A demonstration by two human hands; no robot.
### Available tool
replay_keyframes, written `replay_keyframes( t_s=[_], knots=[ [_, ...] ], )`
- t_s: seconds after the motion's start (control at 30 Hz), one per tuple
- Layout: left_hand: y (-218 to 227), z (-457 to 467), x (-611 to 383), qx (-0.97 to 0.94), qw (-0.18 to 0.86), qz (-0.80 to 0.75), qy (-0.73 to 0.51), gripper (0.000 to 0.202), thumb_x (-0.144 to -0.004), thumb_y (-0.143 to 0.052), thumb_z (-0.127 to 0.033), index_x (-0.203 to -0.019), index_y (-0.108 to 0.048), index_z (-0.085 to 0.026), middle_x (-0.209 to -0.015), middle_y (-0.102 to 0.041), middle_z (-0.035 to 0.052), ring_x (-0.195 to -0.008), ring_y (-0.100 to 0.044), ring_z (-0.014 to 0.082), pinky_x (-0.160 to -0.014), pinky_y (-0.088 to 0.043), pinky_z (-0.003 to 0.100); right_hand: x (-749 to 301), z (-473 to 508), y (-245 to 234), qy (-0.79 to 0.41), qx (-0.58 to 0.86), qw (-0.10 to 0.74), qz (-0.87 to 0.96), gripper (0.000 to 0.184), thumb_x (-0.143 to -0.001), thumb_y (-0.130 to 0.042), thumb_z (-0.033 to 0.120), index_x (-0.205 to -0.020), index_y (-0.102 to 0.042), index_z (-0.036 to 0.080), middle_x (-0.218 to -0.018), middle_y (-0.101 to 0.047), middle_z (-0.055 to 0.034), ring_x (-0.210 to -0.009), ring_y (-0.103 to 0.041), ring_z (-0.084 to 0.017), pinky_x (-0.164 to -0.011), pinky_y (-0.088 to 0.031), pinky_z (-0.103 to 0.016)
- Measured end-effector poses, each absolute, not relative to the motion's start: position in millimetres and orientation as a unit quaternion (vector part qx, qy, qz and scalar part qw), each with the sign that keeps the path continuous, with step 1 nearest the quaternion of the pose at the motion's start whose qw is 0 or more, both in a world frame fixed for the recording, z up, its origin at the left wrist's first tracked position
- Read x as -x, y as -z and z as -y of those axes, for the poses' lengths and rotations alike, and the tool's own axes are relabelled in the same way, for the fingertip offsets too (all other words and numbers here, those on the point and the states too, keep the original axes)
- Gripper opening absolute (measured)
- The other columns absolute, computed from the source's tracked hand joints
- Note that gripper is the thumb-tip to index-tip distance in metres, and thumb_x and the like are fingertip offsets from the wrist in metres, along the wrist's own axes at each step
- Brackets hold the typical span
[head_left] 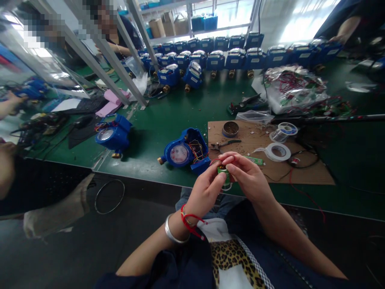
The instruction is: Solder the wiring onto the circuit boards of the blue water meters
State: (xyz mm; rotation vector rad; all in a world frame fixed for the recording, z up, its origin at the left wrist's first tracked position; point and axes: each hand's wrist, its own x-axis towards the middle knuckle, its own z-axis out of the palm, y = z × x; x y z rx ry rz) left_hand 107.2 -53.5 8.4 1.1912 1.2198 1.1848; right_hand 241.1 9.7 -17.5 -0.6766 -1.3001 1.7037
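Between my fingers, at the table's front edge, is a small green cylinder (223,173) that looks like a battery. My left hand (203,192) is closed around its side, thumb on the front. My right hand (249,176) pinches at its top, where a thin red wire (215,160) shows; the fingertips partly hide the contact. Just left of my hands lies an open blue water meter (179,154), its round dial facing up and thin coloured wires spilling from its housing. Another green battery (254,160) lies behind my right hand.
A cardboard sheet (255,134) carries pliers (226,144), a round tin (230,129), a tape roll (278,152) and a solder spool (287,129). Another blue meter (114,134) stands left. Rows of meters (216,60) line the back. Bagged wired boards (296,88) sit right. Other people work nearby.
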Motion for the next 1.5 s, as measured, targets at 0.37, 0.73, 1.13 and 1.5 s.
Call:
replay_keyframes(
  t_s=[0.37, 0.73, 1.13, 1.5],
  knots=[
    [-7.8, 54.1, -97.4, -0.475, 0.597, -0.433, -0.479, 0.049, -0.095, -0.049, -0.039, -0.141, -0.044, -0.026, -0.144, -0.045, 0.0069, -0.118, -0.053, 0.028, -0.07, -0.056, 0.024, -238.8, -8.0, 14.1, -0.707, 0.268, 0.425, 0.498, 0.011, -0.086, -0.065, 0.031, -0.096, -0.068, 0.027, -0.115, -0.061, -0.0008, -0.099, -0.06, -0.016, -0.076, -0.054, -0.023],
    [-2.6, 57.1, -92.8, -0.445, 0.629, -0.422, -0.477, 0.05, -0.093, -0.049, -0.035, -0.142, -0.042, -0.027, -0.148, -0.04, 0.0058, -0.114, -0.056, 0.0274, -0.077, -0.057, 0.029, -236.4, -4.2, 10.9, -0.742, 0.295, 0.383, 0.465, 0.023, -0.083, -0.066, 0.042, -0.101, -0.065, 0.026, -0.113, -0.064, -0.0027, -0.064, -0.059, -0.013, -0.042, -0.052, -0.023],
    [2.7, 56.9, -92.2, -0.425, 0.631, -0.406, -0.506, 0.047, -0.092, -0.046, -0.03, -0.139, -0.047, -0.024, -0.143, -0.047, 0.006, -0.109, -0.057, 0.025, -0.074, -0.054, 0.028, -232.6, -4.4, 12.2, -0.728, 0.298, 0.382, 0.485, 0.022, -0.085, -0.064, 0.04, -0.102, -0.065, 0.026, -0.118, -0.063, -0.0024, -0.065, -0.06, -0.013, -0.044, -0.053, -0.023],
    [4.9, 59.1, -80.2, -0.408, 0.624, -0.441, -0.499, 0.048, -0.092, -0.056, -0.044, -0.133, -0.053, -0.02, -0.109, -0.068, 0.0111, -0.091, -0.067, 0.0242, -0.063, -0.054, 0.027, -230.3, -9.9, 11.7, -0.638, 0.312, 0.441, 0.548, 0.02, -0.09, -0.057, 0.038, -0.098, -0.071, 0.025, -0.13, -0.059, -0.0023, -0.116, -0.057, -0.022, -0.101, -0.045, -0.037]
  ],
)
